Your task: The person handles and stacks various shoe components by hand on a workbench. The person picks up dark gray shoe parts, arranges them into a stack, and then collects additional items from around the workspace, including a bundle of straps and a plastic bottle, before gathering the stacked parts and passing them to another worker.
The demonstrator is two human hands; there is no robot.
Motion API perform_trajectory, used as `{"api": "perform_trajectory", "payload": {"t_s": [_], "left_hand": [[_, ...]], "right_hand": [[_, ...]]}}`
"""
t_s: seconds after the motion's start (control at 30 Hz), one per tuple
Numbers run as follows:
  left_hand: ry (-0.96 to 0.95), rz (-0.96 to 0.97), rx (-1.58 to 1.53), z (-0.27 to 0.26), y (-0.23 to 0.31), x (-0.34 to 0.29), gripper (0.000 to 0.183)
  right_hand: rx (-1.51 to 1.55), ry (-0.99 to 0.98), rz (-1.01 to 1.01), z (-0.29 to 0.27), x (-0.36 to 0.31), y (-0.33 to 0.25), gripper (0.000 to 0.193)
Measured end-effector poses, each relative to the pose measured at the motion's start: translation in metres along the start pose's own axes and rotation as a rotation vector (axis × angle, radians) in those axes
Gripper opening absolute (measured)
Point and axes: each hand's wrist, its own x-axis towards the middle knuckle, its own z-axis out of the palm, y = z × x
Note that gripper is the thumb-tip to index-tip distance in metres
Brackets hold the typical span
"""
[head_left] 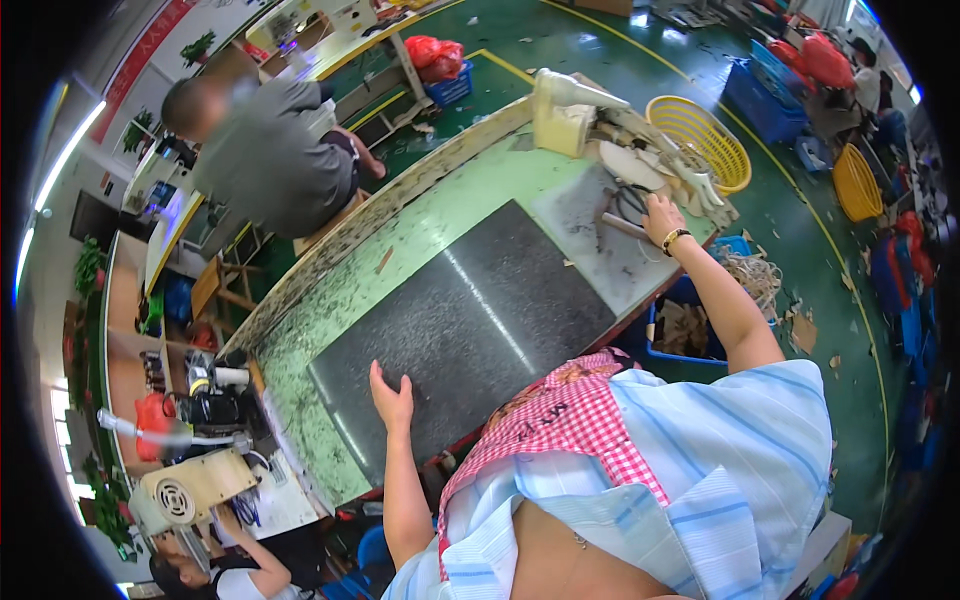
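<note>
My left hand is held over the near left part of a large dark grey board, thumb and fingers apart, holding nothing. At the table's right end my right hand has its fingers curled at the black loops of what look like scissors; the fingers partly hide them. Just beside that hand lies a light-coloured rod-like tool, perhaps a hammer handle. Both tools rest on a pale grey sheet on the green tabletop.
A cream container and pale scraps crowd the table's far right corner. Yellow baskets and a blue crate stand beyond the right edge. A raised board runs along the far side, near a seated person. A machine stands left.
</note>
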Motion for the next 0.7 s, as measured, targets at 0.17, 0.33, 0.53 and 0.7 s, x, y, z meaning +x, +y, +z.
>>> {"api": "perform_trajectory", "payload": {"t_s": [0.17, 0.33, 0.53, 0.7], "left_hand": [[-0.099, -0.001, -0.016, 0.032, 0.017, 0.009, 0.068], [-0.117, 0.14, 0.037, 0.05, 0.057, 0.031, 0.07], [-0.043, 0.133, 0.087, 0.038, 0.071, 0.016, 0.071], [-0.039, -0.051, 0.123, 0.027, 0.056, -0.019, 0.071]], "right_hand": [[0.118, -0.015, 0.084, 0.025, 0.015, 0.032, 0.047], [0.111, -0.132, 0.022, 0.05, 0.053, 0.031, 0.054], [0.372, -0.224, -0.132, 0.041, 0.086, 0.063, 0.032], [1.07, -0.481, -0.182, -0.004, 0.05, -0.012, 0.022]]}}
